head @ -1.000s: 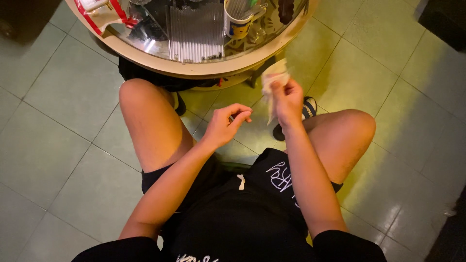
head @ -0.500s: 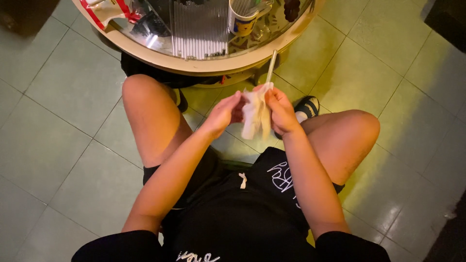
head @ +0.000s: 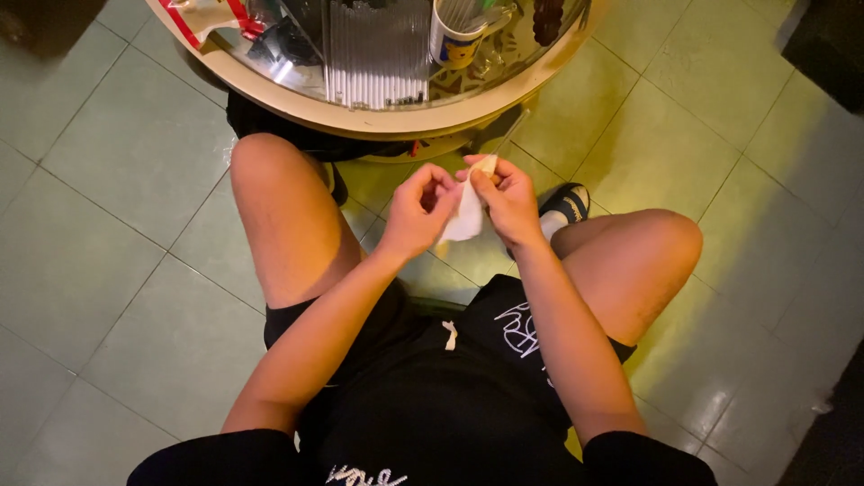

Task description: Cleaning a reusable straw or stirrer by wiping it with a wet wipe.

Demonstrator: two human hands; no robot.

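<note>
Seated, I look down at my bare knees and black shorts. My left hand (head: 416,211) and my right hand (head: 507,200) meet between my knees, and both pinch a small white crumpled piece of paper or tissue (head: 468,218). Its upper tip sticks out above my right thumb. The lower part hangs between my palms.
A round glass-topped table (head: 378,115) with a cream rim stands just ahead, carrying a bundle of white straws (head: 373,54), a paper cup (head: 454,36) and a red-and-white packet (head: 211,18). The floor has pale green tiles (head: 117,171). A black sandal (head: 565,202) shows by my right knee.
My left hand has come over to my right hand, and both now hold the white piece together. The piece has moved lower and nearer the middle.
</note>
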